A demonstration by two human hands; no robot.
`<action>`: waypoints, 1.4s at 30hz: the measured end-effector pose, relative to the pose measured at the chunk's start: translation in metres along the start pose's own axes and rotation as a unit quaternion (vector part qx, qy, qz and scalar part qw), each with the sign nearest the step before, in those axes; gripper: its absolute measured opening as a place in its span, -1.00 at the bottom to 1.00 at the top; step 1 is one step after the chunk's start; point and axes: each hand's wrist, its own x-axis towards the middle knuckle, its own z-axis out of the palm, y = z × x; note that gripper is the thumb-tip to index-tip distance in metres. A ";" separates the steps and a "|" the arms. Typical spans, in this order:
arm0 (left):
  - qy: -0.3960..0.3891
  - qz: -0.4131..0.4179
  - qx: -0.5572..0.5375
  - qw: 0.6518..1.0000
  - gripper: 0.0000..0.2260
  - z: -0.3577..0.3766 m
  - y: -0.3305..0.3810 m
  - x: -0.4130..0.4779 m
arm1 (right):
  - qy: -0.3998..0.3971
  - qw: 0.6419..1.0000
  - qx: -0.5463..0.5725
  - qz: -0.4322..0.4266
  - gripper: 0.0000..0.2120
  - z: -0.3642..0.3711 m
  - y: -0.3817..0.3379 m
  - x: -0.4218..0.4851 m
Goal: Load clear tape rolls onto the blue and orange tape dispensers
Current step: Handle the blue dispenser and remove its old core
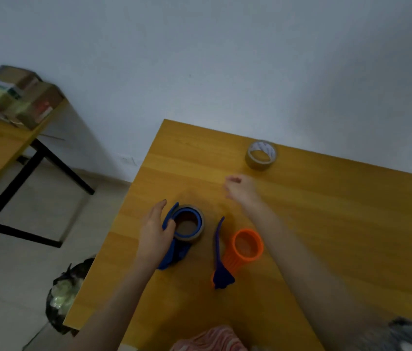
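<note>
one tape roll (198,235) sits on the blue dispenser (174,254), the left hand (154,230) resting against it, fingers straight. the orange dispenser (246,245) just beside it is empty. the right hand (240,190), blurred, fingers loosely curled round nothing, hovers near the second roll (259,164) at the counter's (326,224) far edge; grasping it likely comes next.

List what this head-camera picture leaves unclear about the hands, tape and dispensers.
1. Head view: the right hand is motion-blurred, so whether its fingers hold anything cannot be told.
2. Head view: the left hand covers one side of the blue dispenser, hiding that part.
3. Head view: the print inside the loose tape roll is too small and blurred to read.
4. Head view: the bottom edge cuts off a striped cloth.
</note>
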 end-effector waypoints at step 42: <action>-0.218 0.048 0.087 0.971 -0.56 -0.012 -0.066 0.041 | 0.029 0.961 -0.276 -0.020 -0.69 0.098 0.042 -0.069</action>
